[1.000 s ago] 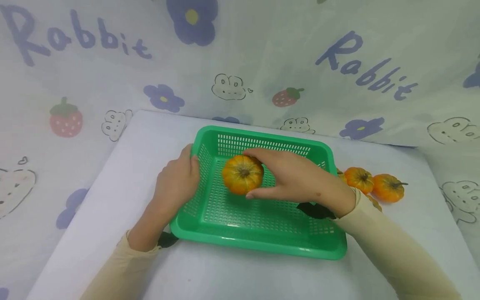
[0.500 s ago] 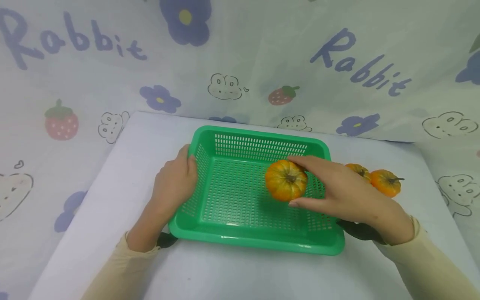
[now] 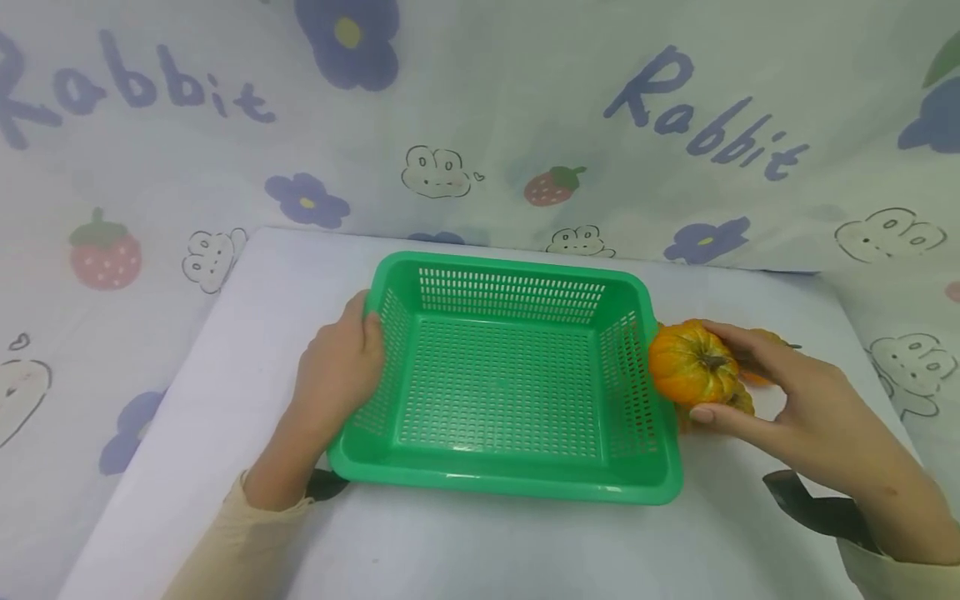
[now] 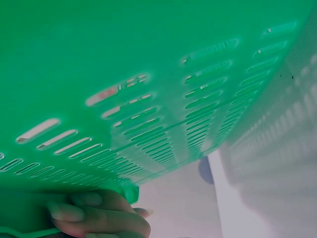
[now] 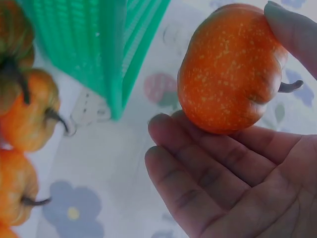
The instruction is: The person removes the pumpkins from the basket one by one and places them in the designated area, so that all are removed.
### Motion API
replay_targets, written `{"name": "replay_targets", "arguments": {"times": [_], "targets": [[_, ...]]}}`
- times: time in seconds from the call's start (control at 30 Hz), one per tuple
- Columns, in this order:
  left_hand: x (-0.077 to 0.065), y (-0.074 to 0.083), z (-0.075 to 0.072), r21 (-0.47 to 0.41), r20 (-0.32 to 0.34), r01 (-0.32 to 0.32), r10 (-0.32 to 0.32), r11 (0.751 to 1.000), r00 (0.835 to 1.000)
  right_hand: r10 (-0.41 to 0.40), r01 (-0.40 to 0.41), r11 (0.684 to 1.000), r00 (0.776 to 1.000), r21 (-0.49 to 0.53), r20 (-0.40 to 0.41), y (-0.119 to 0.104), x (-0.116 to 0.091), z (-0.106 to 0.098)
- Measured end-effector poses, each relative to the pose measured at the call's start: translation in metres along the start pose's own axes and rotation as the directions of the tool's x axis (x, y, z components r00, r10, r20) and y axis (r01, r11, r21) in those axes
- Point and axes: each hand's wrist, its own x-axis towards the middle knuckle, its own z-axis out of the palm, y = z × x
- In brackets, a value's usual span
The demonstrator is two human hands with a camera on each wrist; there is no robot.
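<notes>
A green plastic basket with slotted walls stands on the white table, nothing inside it. My left hand grips its left rim, the fingers curled under the edge in the left wrist view. Just beyond the right rim, my right hand holds a small orange pumpkin between thumb and fingers. From below, the right wrist view shows that pumpkin raised above the fingers, its stem pointing to the right. Under and behind it, more small pumpkins lie partly hidden by the hand.
Several pumpkins sit close beside the basket's right wall in the right wrist view. A white table carries everything. Behind it hangs a cloth printed with rabbits, flowers and strawberries.
My right hand has carried the pumpkin rightward, from over the middle of the basket to past its right rim. The left hand keeps its grip on the basket.
</notes>
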Motion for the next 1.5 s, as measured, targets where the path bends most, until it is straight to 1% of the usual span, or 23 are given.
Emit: {"name": "replay_targets", "arguments": {"times": [0.13, 0.27, 0.4, 0.47, 0.57, 0.67, 0.83, 0.93, 1.0, 1.07, 1.2, 1.27, 1.3, 1.43, 1.5], "targets": [[0.0, -0.003, 0.001, -0.014, 0.001, 0.0, 0.0, 1.0, 1.0, 0.1, -0.1, 0.995, 0.994, 0.002, -0.051, 0.014, -0.015, -0.002], [0.0, -0.003, 0.001, -0.022, 0.005, 0.0, 0.0, 1.0, 1.0, 0.149, -0.148, 0.989, 0.985, 0.011, -0.083, 0.028, -0.027, -0.003], [0.001, -0.002, 0.001, -0.017, 0.003, -0.003, 0.003, 1.0, 1.0, 0.189, -0.188, 0.982, 0.977, 0.025, -0.093, 0.04, -0.036, -0.001], [0.001, -0.002, 0.001, -0.013, 0.003, -0.003, 0.003, 1.0, 1.0, 0.219, -0.216, 0.976, 0.97, 0.035, -0.104, 0.047, -0.041, 0.0], [0.0, -0.003, 0.001, -0.006, 0.003, 0.002, -0.002, 1.0, 1.0, 0.282, -0.278, 0.96, 0.951, 0.044, -0.13, 0.057, -0.05, 0.004], [0.0, -0.003, 0.0, -0.007, 0.004, 0.005, -0.005, 1.0, 1.0, 0.339, -0.336, 0.941, 0.927, 0.047, -0.162, 0.067, -0.058, 0.009], [0.0, -0.003, 0.0, -0.02, 0.002, 0.001, -0.001, 1.0, 1.0, 0.395, -0.391, 0.918, 0.893, 0.065, -0.216, 0.082, -0.069, 0.017], [0.001, -0.003, 0.002, -0.025, 0.001, -0.002, 0.002, 1.0, 1.0, 0.444, -0.435, 0.896, 0.863, 0.093, -0.242, 0.091, -0.073, 0.022], [0.001, -0.003, 0.002, -0.03, 0.004, -0.002, 0.002, 1.0, 1.0, 0.479, -0.464, 0.878, 0.841, 0.119, -0.252, 0.097, -0.075, 0.026], [0.001, -0.003, 0.003, -0.029, 0.0, -0.001, 0.001, 1.0, 1.0, 0.529, -0.515, 0.848, 0.811, 0.123, -0.249, 0.104, -0.077, 0.032], [0.001, -0.002, 0.001, -0.033, 0.0, 0.001, -0.001, 0.999, 1.0, 0.577, -0.558, 0.817, 0.782, 0.148, -0.236, 0.115, -0.079, 0.039], [0.0, -0.002, 0.0, -0.04, 0.005, 0.0, 0.0, 0.999, 1.0, 0.603, -0.584, 0.797, 0.762, 0.152, -0.236, 0.119, -0.08, 0.042], [0.0, -0.002, 0.0, -0.044, 0.011, 0.001, -0.001, 0.999, 1.0, 0.615, -0.591, 0.789, 0.754, 0.169, -0.233, 0.119, -0.081, 0.043], [0.001, -0.001, 0.001, -0.042, 0.008, 0.007, -0.006, 0.999, 1.0, 0.682, -0.65, 0.731, 0.694, 0.206, -0.231, 0.124, -0.084, 0.049], [0.001, -0.001, 0.003, -0.041, 0.012, 0.009, -0.008, 0.999, 1.0, 0.704, -0.67, 0.71, 0.676, 0.216, -0.219, 0.128, -0.087, 0.05]]}}
